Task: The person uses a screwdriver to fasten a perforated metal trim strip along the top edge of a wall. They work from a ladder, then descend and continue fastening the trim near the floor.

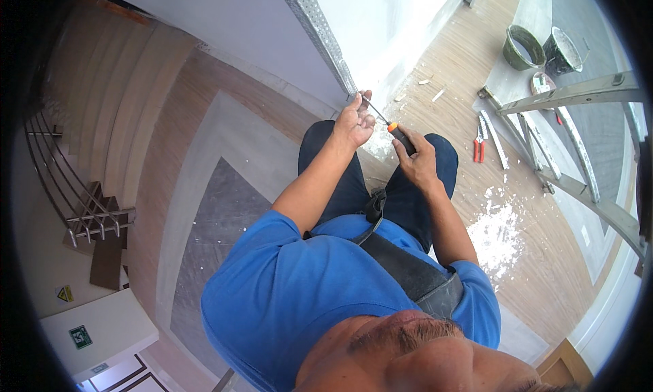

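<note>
A screwdriver (pixel 400 138) with a black and orange handle is in my right hand (pixel 417 162), its fingers wrapped round the handle. Its thin shaft slants up and left toward the fingertips of my left hand (pixel 354 125). Those fingers are curled together at the lower end of a perforated metal corner strip (pixel 314 31), which runs up along the wall edge. Whatever sits between the left fingertips is too small to make out. The screwdriver's tip is beside them, partly hidden. White plaster dust (pixel 381 144) lies on the floor below both hands, between my knees.
Red-handled snips (pixel 479 147) and a white perforated strip (pixel 495 140) lie to the right. Beyond them stand a metal ladder (pixel 578 96), a green bucket (pixel 521 48) and a dark bucket (pixel 563 52). White debris (pixel 495 235) is scattered nearby. Stairs (pixel 129 86) rise at the left.
</note>
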### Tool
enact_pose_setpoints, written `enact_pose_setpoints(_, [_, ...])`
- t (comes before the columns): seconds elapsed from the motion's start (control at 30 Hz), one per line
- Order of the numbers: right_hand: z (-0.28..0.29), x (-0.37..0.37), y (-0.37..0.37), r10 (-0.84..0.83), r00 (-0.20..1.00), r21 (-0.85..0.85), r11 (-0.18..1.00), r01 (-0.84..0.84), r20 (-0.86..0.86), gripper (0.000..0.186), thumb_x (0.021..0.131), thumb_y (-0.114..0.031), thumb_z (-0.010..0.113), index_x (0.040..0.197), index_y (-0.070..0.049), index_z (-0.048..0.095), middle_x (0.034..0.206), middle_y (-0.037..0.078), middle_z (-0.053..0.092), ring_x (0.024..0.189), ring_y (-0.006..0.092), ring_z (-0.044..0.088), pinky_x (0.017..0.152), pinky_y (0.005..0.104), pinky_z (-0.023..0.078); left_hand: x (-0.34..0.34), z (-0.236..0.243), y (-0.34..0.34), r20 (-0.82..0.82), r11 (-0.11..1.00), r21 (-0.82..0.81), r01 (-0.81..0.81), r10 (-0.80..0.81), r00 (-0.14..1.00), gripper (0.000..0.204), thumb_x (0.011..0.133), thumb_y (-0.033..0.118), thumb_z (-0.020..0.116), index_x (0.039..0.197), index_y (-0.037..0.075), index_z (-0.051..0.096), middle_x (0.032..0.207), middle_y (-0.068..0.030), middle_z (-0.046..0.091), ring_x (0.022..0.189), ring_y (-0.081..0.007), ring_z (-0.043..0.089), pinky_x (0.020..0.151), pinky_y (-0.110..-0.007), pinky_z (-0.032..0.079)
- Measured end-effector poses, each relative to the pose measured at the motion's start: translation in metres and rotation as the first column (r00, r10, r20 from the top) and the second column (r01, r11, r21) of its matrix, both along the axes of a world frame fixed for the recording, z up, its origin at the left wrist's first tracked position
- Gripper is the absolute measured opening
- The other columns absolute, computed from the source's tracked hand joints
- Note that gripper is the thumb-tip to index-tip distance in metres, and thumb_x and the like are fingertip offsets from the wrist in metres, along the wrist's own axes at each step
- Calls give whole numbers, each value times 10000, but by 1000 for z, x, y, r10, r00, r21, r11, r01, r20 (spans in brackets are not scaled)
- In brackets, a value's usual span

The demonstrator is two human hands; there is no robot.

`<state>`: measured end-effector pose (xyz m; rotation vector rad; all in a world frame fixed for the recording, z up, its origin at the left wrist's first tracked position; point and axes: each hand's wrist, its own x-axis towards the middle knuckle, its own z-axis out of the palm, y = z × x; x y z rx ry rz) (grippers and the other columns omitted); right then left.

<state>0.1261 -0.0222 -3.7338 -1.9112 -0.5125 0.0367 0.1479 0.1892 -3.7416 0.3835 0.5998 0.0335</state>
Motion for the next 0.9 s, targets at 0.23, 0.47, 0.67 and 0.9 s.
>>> enact_pose_setpoints(0.23, [4, -2, 1, 4, 993, -22, 1000, -1, 118, 400, 875, -109, 751, 1262, -44, 674, 1103, 186, 705, 967, 328, 707, 835, 354, 551, -2, -7, 5, 27, 1000, 2, 20, -20, 999, 139, 1051, 246, 564, 1140, 140, 551, 1114, 3, 661, 487, -89, 325, 461, -230, 311])
enact_pose_setpoints(0.47, [7, -4, -1, -7, 984, -42, 999, 15, 180, 407, 864, -93, 757, 1261, -51, 676, 1109, 189, 704, 965, 337, 702, 838, 361, 552, -7, -2, 6, -9, 998, 30, 63, -63, 998, 166, 1045, 252, 578, 1154, 127, 571, 1094, 15, 662, 510, -76, 334, 469, -223, 311])
enact_pose_setpoints(0.67, [10, -2, -2, -7, 987, -24, 1000, 11, 162, 407, 866, -106, 759, 1261, -56, 677, 1100, 187, 703, 953, 338, 704, 826, 363, 554, -6, 3, 4, 64, 998, 39, 53, -55, 996, 178, 1048, 256, 572, 1164, 122, 559, 1100, 13, 651, 499, -71, 325, 458, -215, 307])
enact_pose_setpoints(0.9, [12, -1, -3, -1, 989, -34, 999, 6, 147, 419, 863, -105, 761, 1272, -76, 675, 1097, 183, 701, 939, 344, 705, 813, 366, 556, -4, 4, 3, 48, 999, 26, 37, -39, 998, 155, 1051, 247, 563, 1150, 128, 549, 1122, -2, 652, 471, -74, 331, 445, -218, 309])
